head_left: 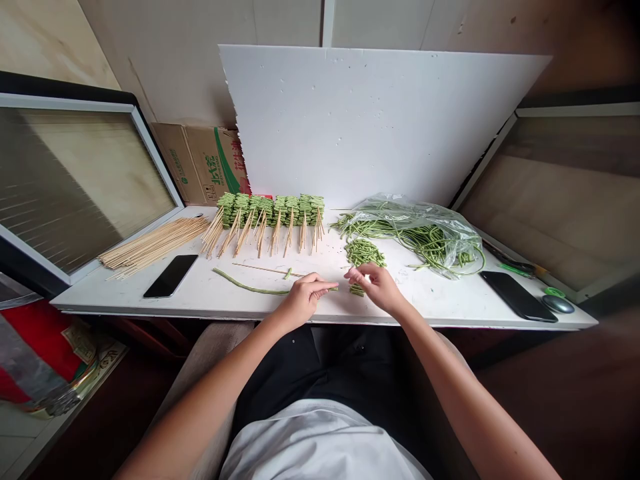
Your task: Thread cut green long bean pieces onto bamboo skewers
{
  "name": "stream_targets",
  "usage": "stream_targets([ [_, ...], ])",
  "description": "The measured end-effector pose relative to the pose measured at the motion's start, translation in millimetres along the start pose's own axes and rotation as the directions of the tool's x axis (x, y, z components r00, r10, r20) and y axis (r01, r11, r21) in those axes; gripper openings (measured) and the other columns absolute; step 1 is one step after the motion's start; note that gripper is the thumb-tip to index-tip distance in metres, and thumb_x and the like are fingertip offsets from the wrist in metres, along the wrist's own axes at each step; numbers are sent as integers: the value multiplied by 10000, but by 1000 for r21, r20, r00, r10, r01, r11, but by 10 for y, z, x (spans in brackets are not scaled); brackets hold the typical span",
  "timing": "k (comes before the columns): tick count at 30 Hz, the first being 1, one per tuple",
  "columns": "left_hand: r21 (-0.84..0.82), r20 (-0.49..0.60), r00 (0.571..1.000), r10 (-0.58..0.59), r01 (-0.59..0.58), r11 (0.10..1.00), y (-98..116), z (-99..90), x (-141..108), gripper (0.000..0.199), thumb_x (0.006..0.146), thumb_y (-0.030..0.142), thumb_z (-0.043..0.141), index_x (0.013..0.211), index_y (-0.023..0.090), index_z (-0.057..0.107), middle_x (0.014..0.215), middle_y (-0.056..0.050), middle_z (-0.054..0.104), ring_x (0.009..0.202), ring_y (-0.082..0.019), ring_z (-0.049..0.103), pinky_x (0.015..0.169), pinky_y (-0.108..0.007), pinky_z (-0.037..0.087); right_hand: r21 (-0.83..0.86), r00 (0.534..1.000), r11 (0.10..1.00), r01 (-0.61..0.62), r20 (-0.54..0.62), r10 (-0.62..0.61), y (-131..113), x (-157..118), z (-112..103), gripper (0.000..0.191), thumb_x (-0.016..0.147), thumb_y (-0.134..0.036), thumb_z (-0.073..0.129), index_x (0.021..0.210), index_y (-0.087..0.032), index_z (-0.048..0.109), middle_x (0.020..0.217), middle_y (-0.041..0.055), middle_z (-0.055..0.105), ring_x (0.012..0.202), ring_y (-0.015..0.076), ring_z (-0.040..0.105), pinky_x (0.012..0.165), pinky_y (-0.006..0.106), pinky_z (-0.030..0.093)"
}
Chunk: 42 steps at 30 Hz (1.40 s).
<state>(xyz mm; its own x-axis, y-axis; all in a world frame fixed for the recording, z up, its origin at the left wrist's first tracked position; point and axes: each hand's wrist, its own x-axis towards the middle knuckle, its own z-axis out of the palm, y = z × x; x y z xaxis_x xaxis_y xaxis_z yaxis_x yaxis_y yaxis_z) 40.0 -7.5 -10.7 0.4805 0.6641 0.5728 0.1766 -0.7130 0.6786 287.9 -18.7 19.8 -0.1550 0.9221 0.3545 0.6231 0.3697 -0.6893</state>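
My left hand (304, 298) lies over the front of the white table (200, 293), its fingertips pinching a short piece of green bean (334, 289). My right hand (377, 287) hangs just right of it, fingers curled; whether they hold anything is hidden. Beside those fingers sit a few cut bean pieces (357, 290), with a larger heap of cut pieces (365, 252) behind. A long yardlong bean (245, 285) lies left of my hands. Behind it rests a thin bamboo skewer (265, 269) with one green piece on it.
Skewered bean bundles (270, 210) stand in a row along the back, beside loose bamboo skewers (153, 247). Long beans spill from a plastic bag (420, 233). Phones (171, 276) (517, 296) lie on either side. A white foam board (370, 127) stands behind.
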Motion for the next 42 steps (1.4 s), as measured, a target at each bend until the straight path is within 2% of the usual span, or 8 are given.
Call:
stream_targets([
  [5,3,-83,996,-33,33,999,-1,26,-8,318,965,153,694,1266,223,770,1111,-90,796,989,-214,752,881,-345,608,57,991,994,97,85,-102,-252,-85,161,404,931,-627,698,907,-239,808,874,63,777,857,237,663,789,357,498],
  [8,33,-84,992,-98,101,994,6,-21,7,347,930,156,742,1269,224,764,1100,-85,806,1005,-228,761,896,-354,618,74,993,994,85,74,-90,-219,-70,180,411,960,-621,659,906,-238,799,886,63,778,829,227,658,759,352,489],
  [12,98,-90,984,-152,160,982,-11,-117,39,162,919,204,772,1074,222,819,1038,-72,812,960,-228,764,835,-327,617,67,998,996,51,38,-53,-157,-27,106,439,963,-635,641,862,-226,768,877,74,773,849,243,666,716,354,479],
  [19,156,-110,992,-59,76,985,-52,-82,22,111,895,146,790,970,220,825,938,-46,799,863,-200,745,802,-314,579,59,979,986,155,128,-162,-234,-74,132,332,912,-565,751,995,-244,771,996,89,776,966,272,670,747,380,522],
  [25,128,-128,992,-7,24,991,14,-68,25,86,920,176,771,986,205,816,947,-66,798,866,-206,749,780,-310,577,97,979,974,204,7,-206,-241,-105,269,236,954,-487,732,954,-252,753,948,79,760,936,262,637,726,372,502],
  [30,138,-184,982,-45,71,988,28,-60,17,54,866,178,830,908,208,812,890,-44,809,828,-209,750,782,-323,564,65,974,973,222,-48,-220,-263,-134,399,99,991,-257,652,926,-239,724,906,76,730,916,261,577,778,395,484],
  [35,140,-153,987,-57,79,987,22,-4,5,168,823,42,796,790,207,789,797,-3,786,749,-175,716,750,-299,539,28,972,976,217,-94,-214,-253,-163,535,264,836,3,571,826,-227,700,817,58,702,895,261,532,801,400,461],
  [42,105,-140,986,-88,103,989,38,-73,44,159,831,57,787,785,209,790,797,-10,791,758,-182,728,750,-299,551,106,984,981,165,-79,-157,-227,-127,452,227,854,-68,588,821,-240,733,811,48,729,915,264,573,813,393,471],
])
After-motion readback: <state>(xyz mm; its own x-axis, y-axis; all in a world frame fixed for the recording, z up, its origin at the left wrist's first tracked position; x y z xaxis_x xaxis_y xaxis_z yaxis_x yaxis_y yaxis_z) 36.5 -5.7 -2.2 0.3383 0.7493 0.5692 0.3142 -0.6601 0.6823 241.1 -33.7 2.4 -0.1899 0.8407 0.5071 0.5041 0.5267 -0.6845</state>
